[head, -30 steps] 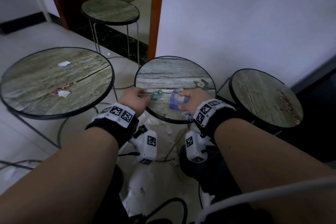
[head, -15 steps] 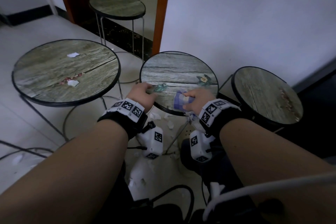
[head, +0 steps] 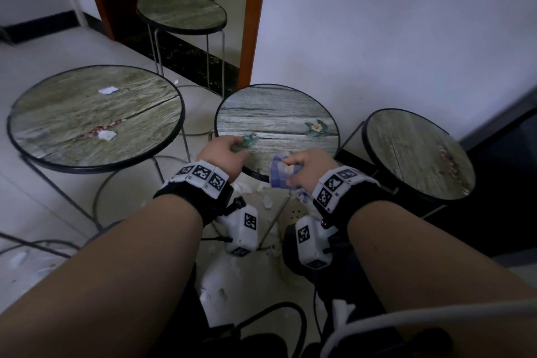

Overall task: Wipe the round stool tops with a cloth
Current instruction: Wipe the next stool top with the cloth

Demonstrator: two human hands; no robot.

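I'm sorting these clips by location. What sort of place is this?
Probably a room in a home or flat: a tiled floor, plain white wall, a wood-framed doorway, and several small round stools with scraps on them.

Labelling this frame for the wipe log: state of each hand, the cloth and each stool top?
left hand: fingers curled on the near left edge of the middle stool top, steadying it
right hand: grips the cloth
cloth: bunched, at the stool's near rim
middle stool top: no scraps visible
large left stool top: white scraps on it
right stool top: reddish marks, unwiped
far stool top: untouched
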